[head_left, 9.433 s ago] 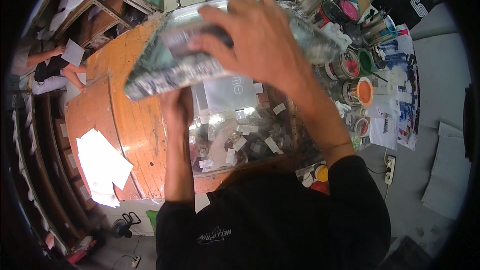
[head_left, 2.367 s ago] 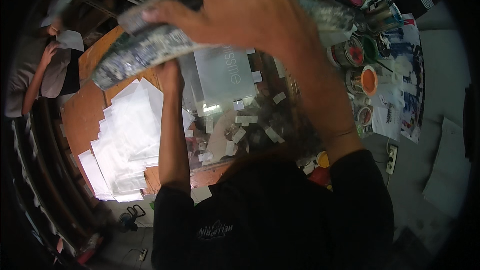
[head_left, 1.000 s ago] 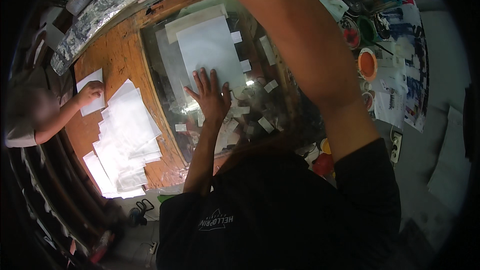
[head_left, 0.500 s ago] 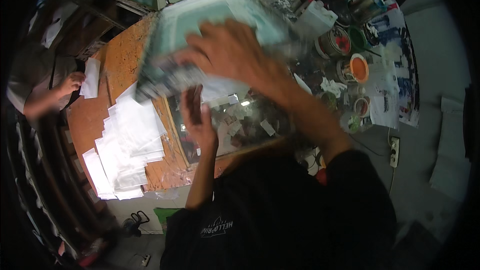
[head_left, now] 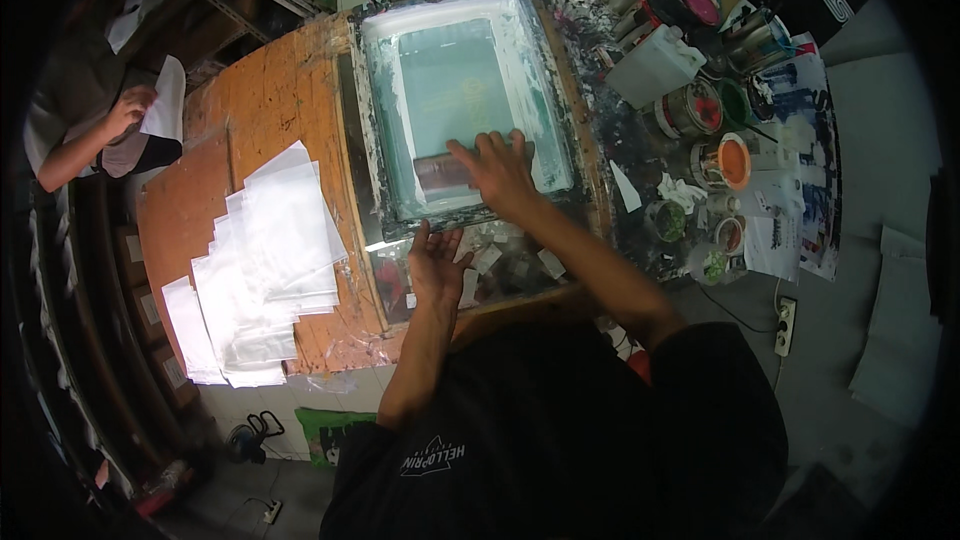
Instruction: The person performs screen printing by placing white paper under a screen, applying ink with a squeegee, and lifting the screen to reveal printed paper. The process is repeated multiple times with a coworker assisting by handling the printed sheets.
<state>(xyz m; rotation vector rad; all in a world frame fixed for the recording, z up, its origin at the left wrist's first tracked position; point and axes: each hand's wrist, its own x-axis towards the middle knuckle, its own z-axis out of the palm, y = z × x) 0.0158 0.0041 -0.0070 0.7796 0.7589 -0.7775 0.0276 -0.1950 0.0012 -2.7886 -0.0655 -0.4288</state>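
Observation:
A printing screen [head_left: 548, 90] in a paint-smeared frame, with pale green mesh, lies flat on the glass-topped work surface, clamped at its far end. Across the near part of the mesh rests a brown squeegee [head_left: 438, 172]. My right hand [head_left: 503, 178] is closed over the squeegee's right part, hiding that part. Just below the frame's near edge, my left hand [head_left: 437, 265] is palm up with its fingers apart, the fingertips at the frame's edge; whether they bear any weight I cannot tell. Nothing shows in its palm.
Overlapping white sheets [head_left: 255, 270] lie left of the screen on the wooden table [head_left: 290, 80]. At the far left another person's hand [head_left: 130, 110] holds a white sheet [head_left: 166, 100]. To the right stand paint cans [head_left: 690, 110], a white jug [head_left: 655, 67] and an orange paint pot [head_left: 733, 160].
The screen, tilted up and blurred before, has come down flat. My right hand has moved down onto the squeegee at the near end. My left hand has shifted slightly right and down.

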